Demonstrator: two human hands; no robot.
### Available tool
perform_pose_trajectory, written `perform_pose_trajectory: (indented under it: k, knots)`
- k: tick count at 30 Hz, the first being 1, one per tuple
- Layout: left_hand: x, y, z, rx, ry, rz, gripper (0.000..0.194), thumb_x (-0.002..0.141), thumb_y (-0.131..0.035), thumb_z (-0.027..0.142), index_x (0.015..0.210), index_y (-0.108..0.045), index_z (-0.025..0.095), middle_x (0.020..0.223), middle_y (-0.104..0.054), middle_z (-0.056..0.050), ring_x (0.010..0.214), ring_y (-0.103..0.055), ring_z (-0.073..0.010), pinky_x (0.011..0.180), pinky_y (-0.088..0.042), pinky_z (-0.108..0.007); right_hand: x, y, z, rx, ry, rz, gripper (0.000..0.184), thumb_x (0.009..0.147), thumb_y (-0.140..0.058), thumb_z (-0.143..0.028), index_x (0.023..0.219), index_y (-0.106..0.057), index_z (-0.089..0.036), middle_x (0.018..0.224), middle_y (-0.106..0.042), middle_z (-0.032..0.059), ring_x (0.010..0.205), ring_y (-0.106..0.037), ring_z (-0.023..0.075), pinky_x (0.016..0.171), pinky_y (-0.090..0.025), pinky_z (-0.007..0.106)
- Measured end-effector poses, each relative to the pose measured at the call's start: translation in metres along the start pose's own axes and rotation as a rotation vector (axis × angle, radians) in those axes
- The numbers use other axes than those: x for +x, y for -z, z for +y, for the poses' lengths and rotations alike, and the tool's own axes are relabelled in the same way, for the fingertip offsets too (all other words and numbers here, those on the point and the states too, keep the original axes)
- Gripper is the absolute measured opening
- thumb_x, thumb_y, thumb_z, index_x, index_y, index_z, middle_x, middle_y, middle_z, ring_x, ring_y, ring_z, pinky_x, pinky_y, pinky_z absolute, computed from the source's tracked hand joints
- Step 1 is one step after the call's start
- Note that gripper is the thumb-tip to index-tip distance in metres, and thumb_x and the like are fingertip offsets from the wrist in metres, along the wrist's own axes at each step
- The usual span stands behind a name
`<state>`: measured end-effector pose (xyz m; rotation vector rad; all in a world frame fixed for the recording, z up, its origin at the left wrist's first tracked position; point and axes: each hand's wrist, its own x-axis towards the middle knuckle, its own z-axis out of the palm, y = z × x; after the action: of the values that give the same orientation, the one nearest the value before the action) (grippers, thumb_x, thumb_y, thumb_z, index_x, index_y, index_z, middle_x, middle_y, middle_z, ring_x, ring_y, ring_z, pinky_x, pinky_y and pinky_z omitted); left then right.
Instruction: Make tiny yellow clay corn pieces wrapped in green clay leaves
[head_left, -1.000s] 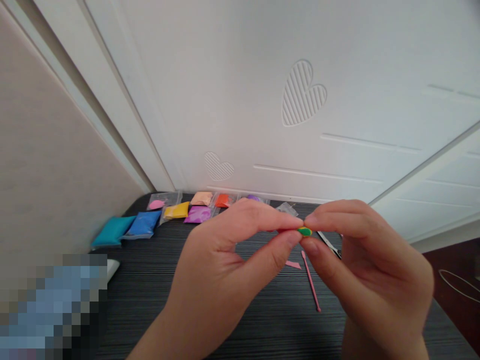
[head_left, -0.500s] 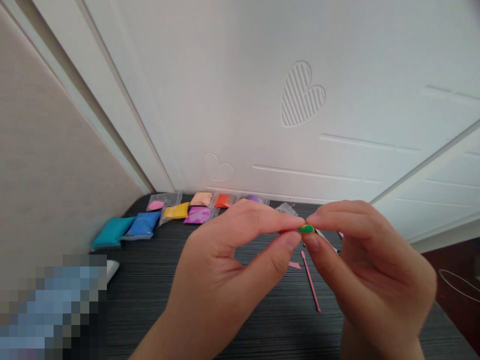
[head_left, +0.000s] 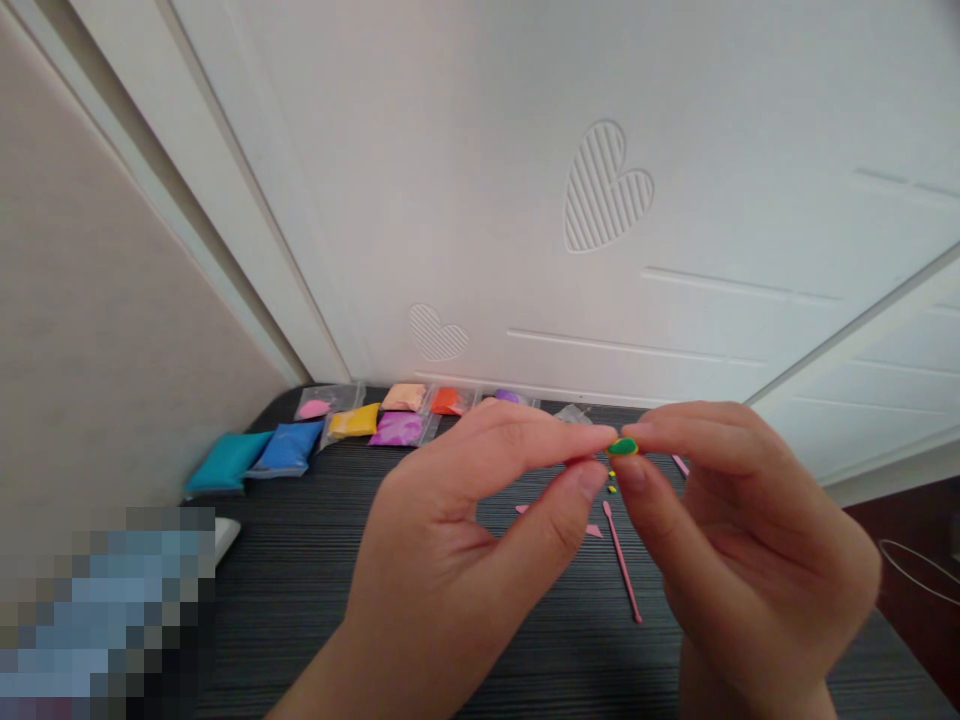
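Note:
A small flattened lump of modelling clay [head_left: 623,446], green on top with a yellow rim, is held up over the dark table. My right hand [head_left: 750,520] pinches it between thumb and index fingertip. From the other side, my left hand [head_left: 465,520] closes on its left end; the index fingertip touches it, while the thumb tip sits just below. Beneath the hands, a pink modelling tool [head_left: 622,565] lies on the table. Behind my left thumb, another pink tool [head_left: 595,530] is partly hidden. Tiny yellow-green clay bits [head_left: 612,489] rest below the lump.
Along the back lie several clay packets, among them teal [head_left: 229,460], blue [head_left: 285,448], yellow [head_left: 354,421] and purple [head_left: 397,429]. A white panel [head_left: 487,200] with embossed hearts rises behind the black table [head_left: 300,590]. A blurred-out object [head_left: 112,610] stands at left.
The clay lump has shifted slightly right and up with my right fingertips, and my left thumb has parted a little from it. Clay bits on the table show more clearly.

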<state>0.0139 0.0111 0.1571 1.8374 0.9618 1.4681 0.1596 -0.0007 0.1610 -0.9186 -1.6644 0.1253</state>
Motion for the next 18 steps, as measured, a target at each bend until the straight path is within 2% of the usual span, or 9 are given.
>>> perform_pose_trajectory:
  k: [6,11,18]
  knots:
    - [-0.0006,-0.0004,-0.0003,0.021,-0.004,-0.011,0.025,0.073,-0.058,0.012,0.091,-0.064,0.029,0.092,-0.066,0.005,0.088,-0.060,-0.0133,0.075,-0.051,-0.025,-0.0012,-0.0013,0.0001,-0.001,-0.014,0.002,0.038,0.059,-0.063,0.002,0.091,-0.062,-0.020,0.083,-0.062,-0.0020,0.076,-0.056,0.0164,0.062,-0.046,0.035]
    - [-0.0012,-0.0013,-0.0004,0.015,0.016,0.023,0.027,0.074,-0.057,0.013,0.094,-0.063,0.030,0.095,-0.066,0.005,0.095,-0.058,-0.0135,0.076,-0.051,-0.024,-0.0005,0.0001,-0.0005,-0.001,-0.032,-0.016,0.037,0.060,-0.064,0.001,0.090,-0.062,-0.021,0.083,-0.062,-0.0024,0.075,-0.057,0.0164,0.061,-0.047,0.034]
    - [-0.0002,0.0022,0.0017,0.035,-0.017,-0.063,0.027,0.073,-0.058,0.012,0.093,-0.063,0.029,0.094,-0.066,0.004,0.090,-0.059,-0.0149,0.077,-0.051,-0.027,-0.0029,0.0003,-0.0022,-0.034,-0.018,-0.005,0.037,0.061,-0.064,-0.001,0.091,-0.062,-0.022,0.083,-0.063,-0.0019,0.076,-0.057,0.0170,0.063,-0.048,0.034]
